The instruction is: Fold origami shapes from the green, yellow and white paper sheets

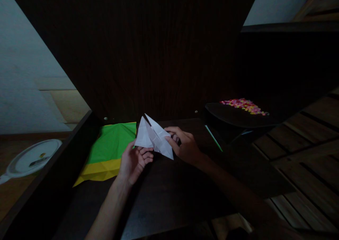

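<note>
A piece of folded white paper (159, 136), with pointed flaps and a dark slit near its top, is held up over the dark surface. My right hand (185, 144) pinches its right side between thumb and fingers. At its lower left corner is my left hand (135, 162), palm turned up, fingers curled below the edge and the thumb by the corner. Just left of that hand lies a creased green and yellow paper sheet (109, 144); the hand overlaps its right edge.
A tall dark wooden panel (159, 56) rises behind the surface, and a low side board (50, 173) edges it at left. A thin pale strip (213, 138) lies right of my hands. Small pink and yellow pieces (246, 106) cover part of a dark rounded surface. A white lid (34, 159) is at far left.
</note>
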### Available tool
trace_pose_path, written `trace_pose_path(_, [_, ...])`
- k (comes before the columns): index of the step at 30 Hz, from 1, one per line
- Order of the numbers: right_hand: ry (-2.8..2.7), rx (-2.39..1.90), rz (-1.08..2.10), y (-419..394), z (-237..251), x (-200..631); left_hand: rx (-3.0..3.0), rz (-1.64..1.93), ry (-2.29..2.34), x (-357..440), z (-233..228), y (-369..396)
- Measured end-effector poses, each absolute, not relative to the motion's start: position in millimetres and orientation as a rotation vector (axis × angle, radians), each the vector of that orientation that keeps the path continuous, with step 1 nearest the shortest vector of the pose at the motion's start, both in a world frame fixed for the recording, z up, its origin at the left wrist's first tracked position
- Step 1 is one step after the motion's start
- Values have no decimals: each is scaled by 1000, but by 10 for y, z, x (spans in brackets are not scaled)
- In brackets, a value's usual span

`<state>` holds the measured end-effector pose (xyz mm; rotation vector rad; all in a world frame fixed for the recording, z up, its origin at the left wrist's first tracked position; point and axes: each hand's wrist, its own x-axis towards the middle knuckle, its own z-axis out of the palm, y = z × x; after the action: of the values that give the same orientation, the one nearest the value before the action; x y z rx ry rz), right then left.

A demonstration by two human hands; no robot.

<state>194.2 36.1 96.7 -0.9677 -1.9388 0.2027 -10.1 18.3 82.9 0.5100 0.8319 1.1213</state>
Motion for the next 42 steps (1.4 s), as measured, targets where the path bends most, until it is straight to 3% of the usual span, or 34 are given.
trace_pose_path(6, [-1776, -1039, 334, 341, 984, 1908, 519, 1355, 750, 44, 899, 108])
trace_pose_path(12, [-1590, -1005, 586, 319, 936, 1869, 719, 1755, 984, 166, 827, 80])
trace_pose_path(21, [-1577, -942, 711, 294, 915, 1876, 1174, 1757, 1238, 219, 858, 48])
trace_pose_path(28, [-1685, -931, 633, 292, 911, 1874, 1391, 1632, 1276, 193, 824, 63])
trace_pose_path(34, [-1931, -843, 317, 256, 976, 1831, 1445, 1531, 1357, 159, 861, 75])
trace_pose_path(42, [-2023, -739, 184, 224, 876, 1779, 1305, 1587, 1616, 185, 898, 130])
